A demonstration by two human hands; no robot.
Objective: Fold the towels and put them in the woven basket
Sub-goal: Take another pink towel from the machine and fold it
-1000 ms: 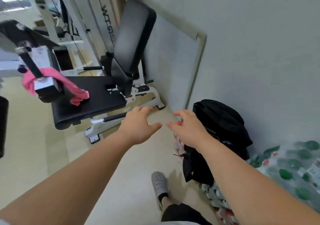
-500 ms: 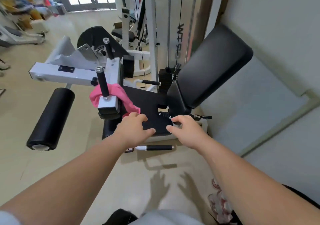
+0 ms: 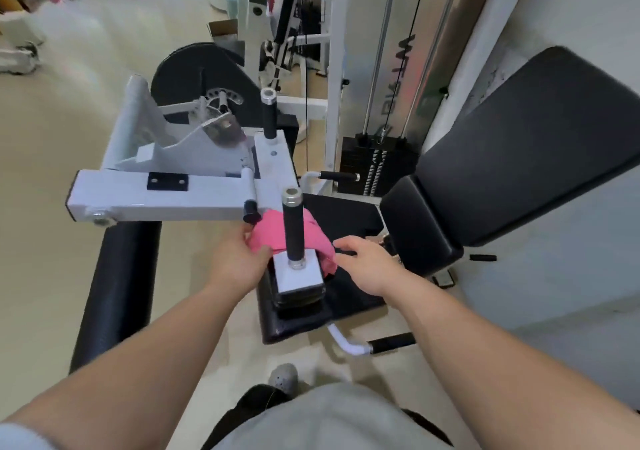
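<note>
Within 1 second both hands have reached the crumpled pink cloth towel [image 3: 270, 236] draped round the black upright machine handle [image 3: 293, 227]: left hand [image 3: 237, 264] seemingly pinches its edge, right hand [image 3: 369, 267] hovers loosely open beside it, so lifting can begin.

Between the left grip [image 3: 232, 266] and right grip [image 3: 367, 265], a plain pink towel [image 3: 272, 236] is showing against black padding [image 3: 346, 215].

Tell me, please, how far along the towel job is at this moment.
Done: nothing that shows; no folded towel is in view. In hand: the left hand grips the pink towel draped around the machine's black post, and the right hand is open beside its other end. Left: freeing it, folding it, stowing it.
</note>
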